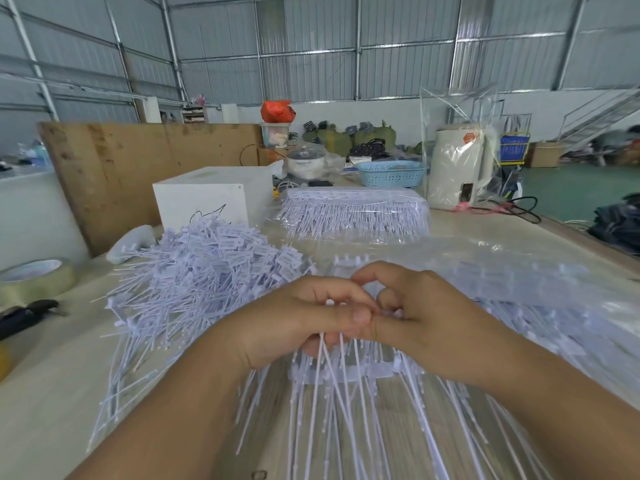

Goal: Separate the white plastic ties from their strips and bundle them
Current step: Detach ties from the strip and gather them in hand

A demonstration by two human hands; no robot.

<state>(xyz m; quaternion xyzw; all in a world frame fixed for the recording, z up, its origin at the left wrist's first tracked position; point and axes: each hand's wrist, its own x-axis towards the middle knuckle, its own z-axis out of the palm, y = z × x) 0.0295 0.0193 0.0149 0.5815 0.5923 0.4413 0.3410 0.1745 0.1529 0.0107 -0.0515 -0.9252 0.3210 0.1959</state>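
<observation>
Both my hands meet at the middle of the table over a strip of white plastic ties (349, 372). My left hand (304, 323) grips a bunch of tie tails that hang down towards me. Touching it, my right hand (426, 313) pinches ties at their heads with thumb and curled fingers. A big loose pile of separated ties (207, 271) lies to the left. More strips in clear plastic (519, 306) lie under and to the right of my right hand.
A wrapped stack of tie strips (353, 209) sits further back, beside a white box (207, 195). A tape roll (34, 278) and a black tool (24, 317) lie at the left edge. A blue basket (391, 173) and a bagged white appliance (460, 168) stand behind.
</observation>
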